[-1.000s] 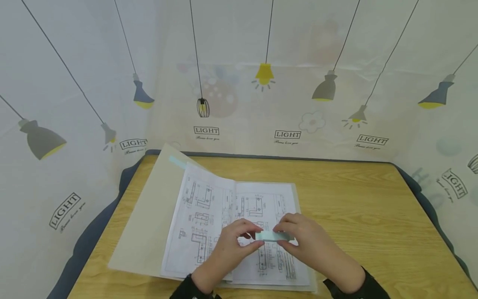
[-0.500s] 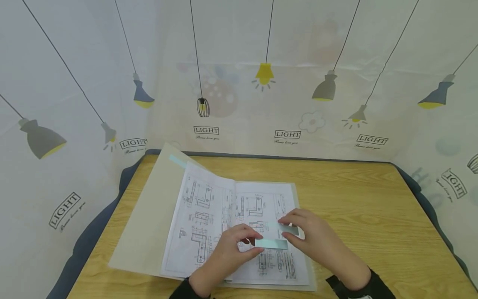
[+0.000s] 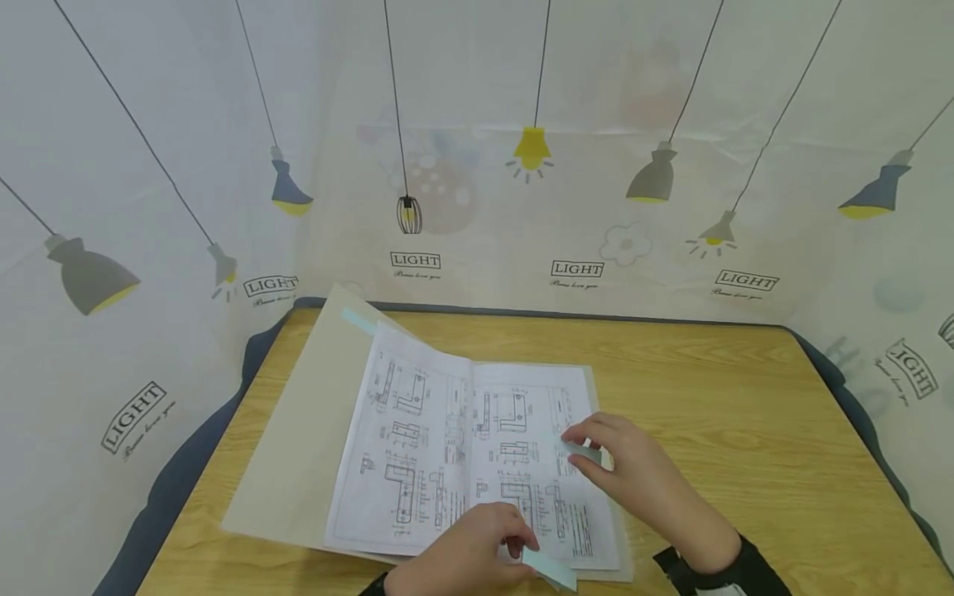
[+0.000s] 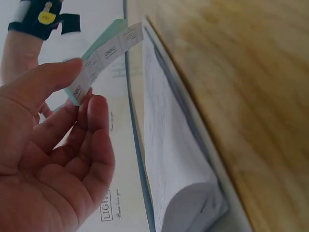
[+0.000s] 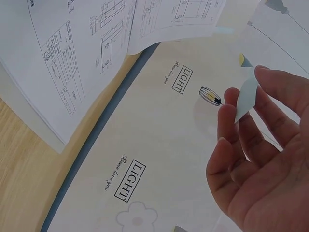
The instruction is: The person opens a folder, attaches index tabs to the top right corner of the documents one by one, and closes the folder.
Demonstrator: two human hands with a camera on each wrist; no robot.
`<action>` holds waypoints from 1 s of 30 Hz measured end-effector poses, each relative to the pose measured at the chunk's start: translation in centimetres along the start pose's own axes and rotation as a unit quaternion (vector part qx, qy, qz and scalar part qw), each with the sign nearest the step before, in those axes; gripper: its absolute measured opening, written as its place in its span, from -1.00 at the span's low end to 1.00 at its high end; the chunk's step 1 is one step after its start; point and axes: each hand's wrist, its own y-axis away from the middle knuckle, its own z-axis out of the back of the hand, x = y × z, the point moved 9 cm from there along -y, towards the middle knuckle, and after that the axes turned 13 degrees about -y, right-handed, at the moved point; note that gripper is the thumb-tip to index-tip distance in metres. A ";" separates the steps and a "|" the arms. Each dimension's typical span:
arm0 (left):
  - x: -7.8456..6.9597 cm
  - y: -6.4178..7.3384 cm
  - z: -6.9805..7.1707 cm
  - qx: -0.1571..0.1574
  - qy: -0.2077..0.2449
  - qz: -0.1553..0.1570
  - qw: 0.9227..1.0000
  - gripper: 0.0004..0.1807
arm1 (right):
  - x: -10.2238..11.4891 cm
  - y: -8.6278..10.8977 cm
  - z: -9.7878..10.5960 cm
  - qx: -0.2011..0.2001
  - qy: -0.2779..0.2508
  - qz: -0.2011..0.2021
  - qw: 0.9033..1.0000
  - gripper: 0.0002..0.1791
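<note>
At the near edge of the open folder, my left hand (image 3: 477,550) pinches one end of a pale green strip (image 3: 550,569) between thumb and fingers. The left wrist view shows a white printed layer (image 4: 110,51) along this strip, the two spreading apart toward the free end. Over the right-hand page, my right hand (image 3: 626,459) pinches a shorter pale green piece (image 3: 585,452). In the right wrist view that piece (image 5: 247,100) is slightly curved, thumb on one side and fingers on the other. The two hands are apart.
The beige folder (image 3: 283,472) lies open on the wooden table (image 3: 745,430), its cover raised at the left. Sheets with technical drawings (image 3: 421,447) fill it. A light blue strip (image 3: 359,321) marks the cover's top. A lamp-patterned curtain (image 3: 477,165) surrounds the table.
One second ago both hands held the pale green strip together. They have since separated, each with its own piece; the left hand has moved down toward the person, the right slightly up and right.
</note>
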 end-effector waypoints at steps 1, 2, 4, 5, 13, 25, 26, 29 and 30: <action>0.2 0.1 -0.5 0.014 0.015 0.012 1.000 -0.84 | -0.1 0.0 0.0 0.001 -0.001 -0.002 1.000 -0.76; 0.3 0.2 -0.9 0.028 0.035 0.027 0.999 -0.85 | -0.1 0.0 0.0 0.002 -0.002 -0.003 1.000 -0.77; 0.9 0.5 -1.6 0.050 0.075 0.067 0.994 -0.85 | -0.2 0.0 0.0 0.004 -0.006 -0.005 1.000 -0.77; 1.2 0.6 -1.9 0.057 0.088 0.087 0.991 -0.84 | -0.3 0.0 0.0 0.004 -0.007 -0.006 1.000 -0.77; 2.4 1.3 -3.2 0.090 0.053 0.194 0.975 -0.85 | -0.7 0.1 0.0 0.001 -0.002 -0.011 1.000 -0.77; 3.0 0.1 -4.5 0.137 -0.166 0.182 0.959 -0.77 | -0.9 0.1 -0.1 -0.006 -0.004 -0.002 1.000 -0.75; 3.0 0.1 -4.6 0.137 -0.167 0.181 0.959 -0.77 | -0.9 0.1 -0.1 -0.006 -0.005 -0.003 1.000 -0.75; 2.9 0.2 -4.5 0.132 -0.151 0.172 0.965 -0.78 | -1.0 0.1 -0.1 -0.004 -0.005 -0.008 1.000 -0.77; 2.8 0.2 -4.3 0.130 -0.144 0.170 0.966 -0.76 | -1.1 0.1 -0.2 -0.003 -0.004 -0.009 1.000 -0.77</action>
